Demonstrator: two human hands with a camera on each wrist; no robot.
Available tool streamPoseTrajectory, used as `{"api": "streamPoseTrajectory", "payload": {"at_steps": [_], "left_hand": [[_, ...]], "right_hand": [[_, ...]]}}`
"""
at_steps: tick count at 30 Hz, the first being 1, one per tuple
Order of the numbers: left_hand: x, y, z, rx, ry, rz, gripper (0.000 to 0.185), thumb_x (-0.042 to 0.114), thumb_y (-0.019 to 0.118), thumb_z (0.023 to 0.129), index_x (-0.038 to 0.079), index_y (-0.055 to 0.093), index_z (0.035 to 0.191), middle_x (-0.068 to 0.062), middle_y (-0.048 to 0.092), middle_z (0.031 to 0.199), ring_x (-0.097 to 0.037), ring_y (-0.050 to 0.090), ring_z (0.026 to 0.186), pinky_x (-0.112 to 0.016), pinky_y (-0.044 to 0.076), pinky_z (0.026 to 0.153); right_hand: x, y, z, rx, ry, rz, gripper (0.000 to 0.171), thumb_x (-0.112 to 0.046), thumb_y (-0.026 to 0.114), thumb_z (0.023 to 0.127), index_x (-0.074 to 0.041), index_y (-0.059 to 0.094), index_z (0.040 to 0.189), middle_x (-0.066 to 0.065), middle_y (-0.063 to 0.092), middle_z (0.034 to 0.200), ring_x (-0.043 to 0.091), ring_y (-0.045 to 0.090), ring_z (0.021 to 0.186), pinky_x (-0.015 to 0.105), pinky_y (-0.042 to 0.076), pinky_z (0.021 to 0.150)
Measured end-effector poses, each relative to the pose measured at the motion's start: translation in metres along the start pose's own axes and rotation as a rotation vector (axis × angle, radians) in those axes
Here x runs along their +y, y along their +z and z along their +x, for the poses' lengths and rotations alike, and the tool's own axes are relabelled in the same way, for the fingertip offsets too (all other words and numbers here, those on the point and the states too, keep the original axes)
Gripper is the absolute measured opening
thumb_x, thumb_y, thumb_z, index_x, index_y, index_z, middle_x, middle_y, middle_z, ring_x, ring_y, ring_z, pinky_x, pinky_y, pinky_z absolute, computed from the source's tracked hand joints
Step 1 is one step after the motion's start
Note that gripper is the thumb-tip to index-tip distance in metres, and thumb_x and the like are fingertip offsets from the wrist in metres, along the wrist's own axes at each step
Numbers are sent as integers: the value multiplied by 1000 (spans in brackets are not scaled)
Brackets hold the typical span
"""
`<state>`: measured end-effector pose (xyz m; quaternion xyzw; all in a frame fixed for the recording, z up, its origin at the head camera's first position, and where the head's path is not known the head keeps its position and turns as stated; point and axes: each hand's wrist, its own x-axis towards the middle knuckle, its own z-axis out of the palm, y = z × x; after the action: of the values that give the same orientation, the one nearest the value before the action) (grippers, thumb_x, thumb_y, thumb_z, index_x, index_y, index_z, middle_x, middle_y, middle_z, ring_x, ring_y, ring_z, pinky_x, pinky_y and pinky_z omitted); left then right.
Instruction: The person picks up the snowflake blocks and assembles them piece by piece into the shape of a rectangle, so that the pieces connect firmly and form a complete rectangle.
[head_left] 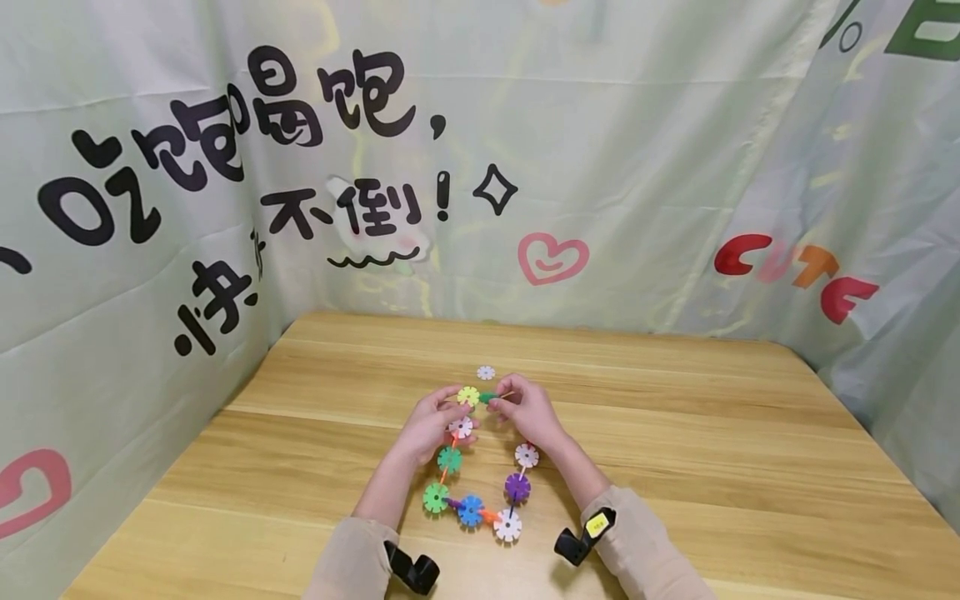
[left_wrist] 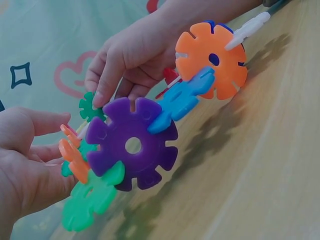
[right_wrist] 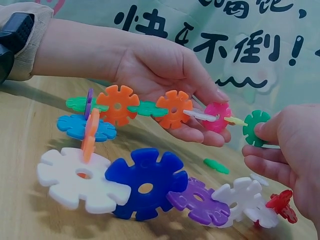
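A chain of notched plastic snowflake discs (head_left: 471,510), joined edge to edge in many colours, curves in a U between the hands. My left hand (head_left: 431,429) grips its far left end, with the thumb at the pink disc (right_wrist: 217,118) and the other fingers behind. A yellow disc (head_left: 468,396) links this to a green disc (right_wrist: 256,128), which my right hand (head_left: 531,412) pinches between thumb and forefinger. Below the right hand, the chain's other end carries white discs (right_wrist: 242,201) and a red disc (right_wrist: 282,206). White, dark blue and purple discs (right_wrist: 198,198) form the near right side.
A single white disc (head_left: 486,372) lies on the wooden table (head_left: 675,417) beyond the hands. A green disc (right_wrist: 216,166) shows behind the chain in the right wrist view. Printed cloth (head_left: 637,167) hangs behind and beside the table. Each wrist wears a black camera (head_left: 573,546).
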<state>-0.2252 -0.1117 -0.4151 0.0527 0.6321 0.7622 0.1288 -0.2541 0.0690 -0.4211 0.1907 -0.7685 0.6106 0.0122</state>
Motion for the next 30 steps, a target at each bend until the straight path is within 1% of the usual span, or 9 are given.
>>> {"api": "streamPoseTrajectory", "payload": {"at_steps": [2,5,9,13,16,20,23,27,30], "left_hand": [[0,0,0,0,-2,-1,50,3,50,94,-5,29,139,-30,49,111,-26,62,86,-42,54,77],[-1,0,-1,-5,2,2,51,3,49,94,-6,27,140,-30,49,110,-25,62,84,-42,54,77],[-1,0,-1,-10,-1,6,53,3,50,94,-7,25,140,-30,50,110,-25,62,85,-41,54,77],[-1,0,0,-12,-4,17,55,2,50,93,-7,23,141,-30,51,112,-26,62,86,-41,54,76],[-1,1,0,-6,-7,21,55,1,49,93,-7,24,141,-31,50,114,-24,62,85,-40,54,76],[0,1,1,-13,-1,19,50,1,48,94,-8,28,139,-32,49,116,-24,63,84,-40,55,76],[0,1,2,-26,12,22,46,0,47,94,-9,31,136,-33,49,117,-26,64,85,-40,55,75],[0,1,2,-26,17,29,44,-3,46,94,-9,32,135,-32,51,115,-28,64,86,-40,55,75],[0,3,2,-26,16,35,44,-5,45,93,-9,33,135,-32,52,112,-28,63,86,-40,55,75]], "right_hand": [[0,0,0,-4,-4,9,9,6,62,83,4,54,86,22,64,84,40,63,77,44,55,63],[1,0,-1,-10,-4,2,9,7,62,84,3,54,86,20,65,83,39,64,78,42,55,63],[2,0,0,-9,1,-22,10,6,62,84,0,55,85,14,66,81,33,65,74,36,56,61],[4,0,0,-3,-3,-37,11,6,63,83,-2,55,83,11,66,80,31,64,70,33,55,59],[2,0,0,17,-8,-68,11,5,65,82,-3,57,82,8,65,77,27,61,64,28,52,55],[1,0,0,52,-10,-106,11,2,68,80,-4,59,79,5,63,72,18,53,58,21,43,51],[1,0,0,73,-11,-98,10,1,70,79,-3,60,79,5,63,71,18,53,58,22,44,51],[-1,0,-1,90,-1,-48,9,2,71,78,1,62,78,9,65,74,30,59,63,32,52,53],[-2,1,-2,92,30,-7,9,3,70,78,2,62,78,11,65,76,33,61,68,36,54,56]]}}
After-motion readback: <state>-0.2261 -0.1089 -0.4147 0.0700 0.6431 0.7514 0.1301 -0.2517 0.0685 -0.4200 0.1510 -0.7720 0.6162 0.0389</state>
